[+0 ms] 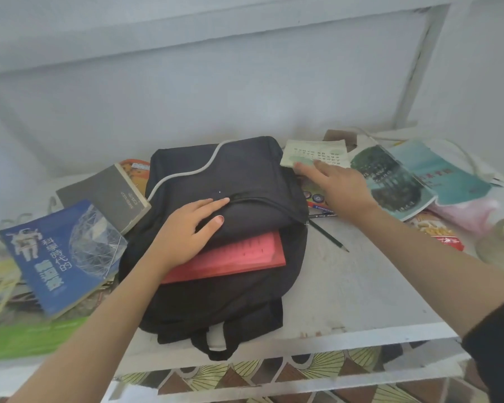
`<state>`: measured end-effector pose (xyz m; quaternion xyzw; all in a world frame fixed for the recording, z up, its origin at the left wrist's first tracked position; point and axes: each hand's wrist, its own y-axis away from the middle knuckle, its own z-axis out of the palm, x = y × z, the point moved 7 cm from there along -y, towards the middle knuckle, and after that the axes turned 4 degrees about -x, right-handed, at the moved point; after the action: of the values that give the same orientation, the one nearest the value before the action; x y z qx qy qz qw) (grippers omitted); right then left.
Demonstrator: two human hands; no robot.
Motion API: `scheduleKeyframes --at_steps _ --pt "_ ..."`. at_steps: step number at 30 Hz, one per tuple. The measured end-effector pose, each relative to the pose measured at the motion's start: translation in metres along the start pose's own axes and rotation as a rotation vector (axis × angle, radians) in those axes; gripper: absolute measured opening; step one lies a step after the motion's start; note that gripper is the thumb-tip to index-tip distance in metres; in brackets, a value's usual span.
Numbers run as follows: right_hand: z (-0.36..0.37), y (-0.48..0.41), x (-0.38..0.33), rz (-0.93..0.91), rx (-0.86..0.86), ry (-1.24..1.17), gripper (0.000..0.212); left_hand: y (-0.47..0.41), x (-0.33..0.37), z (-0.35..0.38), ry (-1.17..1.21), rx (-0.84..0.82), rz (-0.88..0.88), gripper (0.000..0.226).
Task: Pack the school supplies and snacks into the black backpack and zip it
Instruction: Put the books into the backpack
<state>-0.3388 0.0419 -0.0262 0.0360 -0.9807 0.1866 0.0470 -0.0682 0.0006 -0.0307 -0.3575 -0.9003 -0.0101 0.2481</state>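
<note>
Both flat, grasping nothing: left hand [186, 237] should spread the black fabric backpack [230, 175], right hand [341, 190] pinch the pale-green paper booklet [312, 152].

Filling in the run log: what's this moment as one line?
left hand: flat on black backpack flap | right hand: fingertips at pale green booklet | red book: sticking out | zip: open

The backpack [216, 175] is black, with a red book [230, 257] in its mouth. At the left edge of the white table [361, 286] lie a blue book [58, 251] (white astronaut, latticed globe) and a grey book [111, 193]; toward the right edge, a pale green booklet [314, 154] and a black pencil [328, 235].
</note>
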Motion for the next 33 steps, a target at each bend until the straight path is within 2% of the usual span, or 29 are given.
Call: scheduleKeyframes --at_steps 3,5,6,8,12,14,16,18,20,27,30,33 --pt "-0.023 0.001 -0.001 -0.075 0.135 -0.007 0.092 -0.001 0.003 -0.002 0.025 0.007 0.010 0.055" --pt "-0.047 0.001 0.002 -0.046 0.246 -0.067 0.072 -0.002 0.001 -0.002 0.035 -0.002 0.011 0.054" --pt "-0.061 0.001 0.007 0.011 0.330 -0.126 0.064 -0.002 0.000 -0.002 0.039 -0.007 0.011 0.054" --pt "-0.083 0.006 0.019 0.181 0.492 -0.304 0.061 -0.002 0.000 -0.001 0.049 -0.014 0.014 0.055" --pt "-0.105 0.025 0.024 0.545 0.648 -0.830 0.056 -0.003 -0.001 -0.002 0.072 -0.046 0.020 0.056" --pt "-0.098 0.035 0.019 0.731 0.649 -1.107 0.057 -0.001 -0.004 -0.002 0.045 -0.096 0.017 0.061" --pt "-0.083 0.046 0.007 0.838 0.606 -1.401 0.059 0.003 -0.004 0.000 -0.026 -0.156 0.044 0.075" --pt "-0.068 0.061 -0.009 0.916 0.553 -1.583 0.059 0.007 -0.004 0.000 -0.089 -0.203 0.079 0.086" --pt "-0.052 0.076 -0.026 0.985 0.506 -1.730 0.059 0.009 -0.004 -0.003 -0.124 -0.210 0.096 0.088" --pt "-0.018 0.124 -0.072 1.049 0.321 -1.998 0.060 0.013 0.000 -0.025 -0.159 -0.059 0.150 0.065" --pt "-0.018 0.140 -0.086 1.003 0.310 -2.082 0.057 0.004 -0.004 -0.037 -0.103 -0.064 0.093 0.062" --pt "-0.020 0.156 -0.096 0.951 0.283 -2.058 0.058 -0.010 -0.002 -0.053 -0.091 -0.076 0.127 0.056"
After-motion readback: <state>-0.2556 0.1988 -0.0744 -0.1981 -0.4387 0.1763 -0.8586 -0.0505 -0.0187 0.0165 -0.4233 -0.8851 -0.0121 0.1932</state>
